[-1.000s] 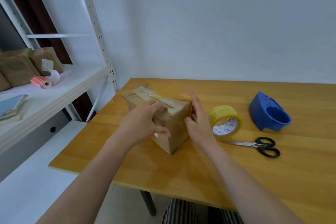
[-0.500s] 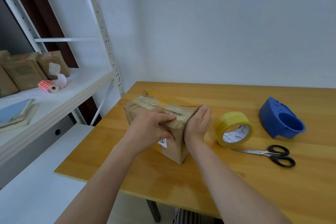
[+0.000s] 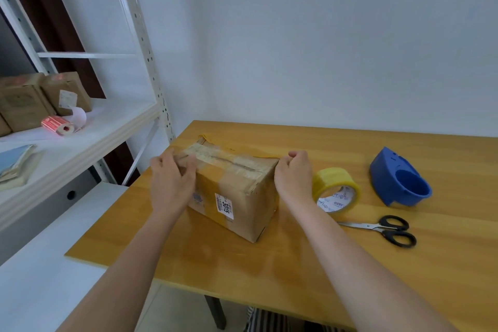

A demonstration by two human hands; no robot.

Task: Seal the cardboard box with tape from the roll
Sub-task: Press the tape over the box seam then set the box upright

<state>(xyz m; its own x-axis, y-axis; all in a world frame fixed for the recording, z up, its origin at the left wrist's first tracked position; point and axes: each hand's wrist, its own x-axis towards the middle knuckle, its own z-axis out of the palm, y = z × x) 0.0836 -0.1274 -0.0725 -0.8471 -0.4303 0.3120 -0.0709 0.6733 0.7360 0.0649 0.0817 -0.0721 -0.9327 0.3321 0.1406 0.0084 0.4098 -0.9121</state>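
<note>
On table (image 3: 269,264): closed cardboard box (image 3: 237,197), taped; contents hidden; hands at ends.

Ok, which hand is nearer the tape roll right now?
The right hand. It rests at the right end of the cardboard box, just left of the yellow tape roll. The left hand is at the box's far left end, with the whole box between it and the roll.

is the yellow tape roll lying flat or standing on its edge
Standing on its edge: the yellow tape roll rests on its rim on the wooden table, its open core facing the camera, slightly tilted.
</note>
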